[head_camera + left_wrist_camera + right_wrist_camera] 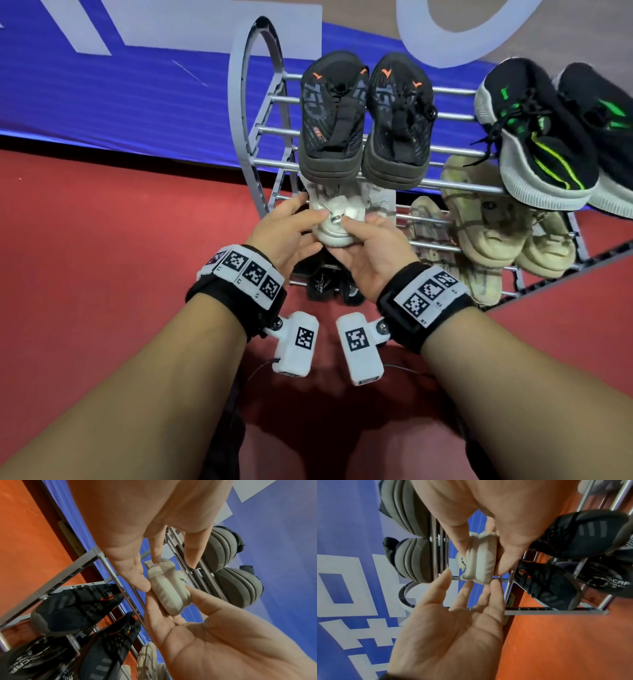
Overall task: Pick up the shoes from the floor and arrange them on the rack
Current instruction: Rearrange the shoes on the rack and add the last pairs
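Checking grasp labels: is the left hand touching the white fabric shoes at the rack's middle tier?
Touching. The left wrist view shows the left hand with thumb and a fingertip pressed on the white shoes.

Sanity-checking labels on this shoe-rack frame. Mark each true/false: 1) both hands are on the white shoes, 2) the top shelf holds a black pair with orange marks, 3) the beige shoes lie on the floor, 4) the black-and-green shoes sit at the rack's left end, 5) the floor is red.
1) True: the left hand and the right hand both hold the white shoes at the heels.
2) True: the black and orange pair rests on the top shelf of the rack.
3) False: the beige shoes lie on the rack's lower shelves.
4) False: the black-and-green shoes are at its right end.
5) True: the floor is red.
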A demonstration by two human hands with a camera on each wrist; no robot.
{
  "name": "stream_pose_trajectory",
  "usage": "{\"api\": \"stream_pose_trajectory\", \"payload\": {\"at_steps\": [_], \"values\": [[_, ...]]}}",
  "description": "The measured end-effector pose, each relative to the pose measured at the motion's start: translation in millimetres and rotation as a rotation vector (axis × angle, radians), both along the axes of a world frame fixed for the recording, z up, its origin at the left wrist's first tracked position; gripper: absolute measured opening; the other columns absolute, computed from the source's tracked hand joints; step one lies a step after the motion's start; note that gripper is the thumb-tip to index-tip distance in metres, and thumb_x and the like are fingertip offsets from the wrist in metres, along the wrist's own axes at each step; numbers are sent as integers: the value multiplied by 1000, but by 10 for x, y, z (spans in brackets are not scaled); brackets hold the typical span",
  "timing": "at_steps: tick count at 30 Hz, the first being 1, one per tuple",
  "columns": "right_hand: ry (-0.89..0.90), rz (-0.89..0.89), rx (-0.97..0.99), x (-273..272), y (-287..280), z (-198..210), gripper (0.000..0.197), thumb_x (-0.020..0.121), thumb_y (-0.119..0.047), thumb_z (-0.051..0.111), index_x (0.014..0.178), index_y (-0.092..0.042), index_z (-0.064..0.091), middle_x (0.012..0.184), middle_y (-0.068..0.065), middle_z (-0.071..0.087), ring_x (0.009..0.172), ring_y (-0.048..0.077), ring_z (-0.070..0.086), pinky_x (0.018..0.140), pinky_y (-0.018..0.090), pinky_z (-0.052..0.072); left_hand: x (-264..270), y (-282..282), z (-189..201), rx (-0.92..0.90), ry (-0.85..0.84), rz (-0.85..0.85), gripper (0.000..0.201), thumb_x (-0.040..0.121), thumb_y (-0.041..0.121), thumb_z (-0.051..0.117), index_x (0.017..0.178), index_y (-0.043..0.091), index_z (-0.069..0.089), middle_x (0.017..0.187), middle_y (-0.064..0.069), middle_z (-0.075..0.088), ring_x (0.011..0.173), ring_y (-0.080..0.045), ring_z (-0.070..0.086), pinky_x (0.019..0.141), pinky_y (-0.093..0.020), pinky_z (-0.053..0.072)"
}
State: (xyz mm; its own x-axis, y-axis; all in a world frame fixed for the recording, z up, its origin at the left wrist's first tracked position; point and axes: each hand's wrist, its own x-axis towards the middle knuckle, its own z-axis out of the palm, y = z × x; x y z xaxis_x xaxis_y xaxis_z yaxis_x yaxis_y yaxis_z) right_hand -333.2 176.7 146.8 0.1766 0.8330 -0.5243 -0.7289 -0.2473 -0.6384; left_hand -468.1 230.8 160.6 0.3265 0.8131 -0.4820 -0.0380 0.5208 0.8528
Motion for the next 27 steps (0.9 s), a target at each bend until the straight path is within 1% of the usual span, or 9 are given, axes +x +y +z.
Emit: {"api": "stream_pose_trajectory", "payload": {"at_steps": [4,6,10,13,15,18,21,23,27], "values": [[-136,56,-36,-194,45,-99,48,92,9,62,134,-10,49,119,18,74,106,30,74,97,41,58,-21,68,-139,76,82,17,35,90,12,69,124,21,65,103,3,76,92,-16,72,76,-27,54],[-205,144,-64,-222,54,-101,39,94,5,61,132,-3,58,118,18,74,102,26,74,90,36,60,-49,112,-235,125,169,29,34,84,11,74,115,20,66,93,-1,74,81,-21,70,63,-26,54],[-493,253,-176,-136,14,-5,15,97,0,55,104,-5,67,106,20,73,86,29,69,86,44,61,-39,144,-397,197,390,13,52,59,31,87,107,27,68,96,-1,76,92,-25,73,88,-48,58],[-794,239,-131,4,20,86,12,96,-10,57,96,-9,68,86,11,74,73,25,73,69,39,62,18,112,-414,283,585,43,50,68,29,87,108,25,57,99,5,68,89,-16,65,80,-31,51],[-1021,109,-119,184,56,113,7,91,-15,59,91,-12,66,78,2,69,70,20,69,63,34,57,52,94,-446,331,657,73,54,70,30,86,112,23,53,106,2,63,95,-19,61,80,-30,47],[-1226,34,-202,444,64,46,34,78,-29,71,107,-16,59,106,3,65,95,22,63,81,32,49,129,62,-455,363,709,100,65,65,38,83,120,19,52,117,-5,61,103,-26,62,88,-38,53],[-1276,217,-315,476,3,-110,71,70,-45,79,128,-15,51,130,10,51,118,29,55,103,43,48,186,29,-470,383,757,134,72,60,43,78,123,19,51,121,-4,58,109,-28,60,94,-45,54],[-1298,284,-323,443,-38,-172,76,69,-48,81,129,-17,47,131,9,48,117,30,55,101,44,50,200,31,-472,434,804,157,75,61,42,79,127,20,51,125,-4,55,115,-28,57,99,-47,51],[-1266,301,-361,449,-37,-207,67,81,-41,79,131,-12,45,134,11,46,95,24,50,82,32,43,188,85,-475,488,877,149,76,72,37,81,137,20,46,137,-4,49,129,-28,45,110,-43,41]]}}
